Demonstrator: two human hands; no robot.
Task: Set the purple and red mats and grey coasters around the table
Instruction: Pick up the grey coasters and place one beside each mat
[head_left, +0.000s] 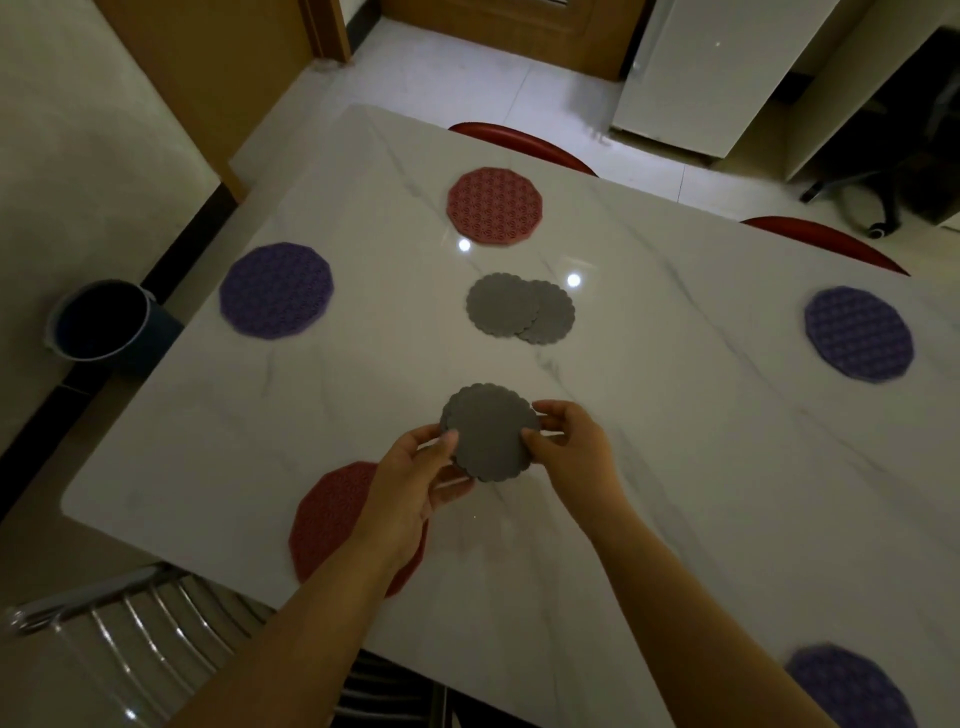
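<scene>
Both hands hold a small stack of grey scalloped coasters (491, 431) just above the white marble table (675, 441). My left hand (415, 483) grips the stack's left edge and my right hand (571, 447) its right edge. Two more grey coasters (511, 309) lie overlapping in the table's middle. A red mat (494, 206) lies at the far side. Another red mat (327, 514) lies at the near edge, partly hidden under my left arm. Purple mats lie at the left end (276, 291), the right (858, 332) and the near right corner (852, 686).
Two red chair backs (524, 143) (826, 244) stand at the far side of the table. A metal chair back (130, 618) is at the near left. A dark bucket (101, 319) sits on the floor to the left. A white cabinet (701, 73) stands at the back.
</scene>
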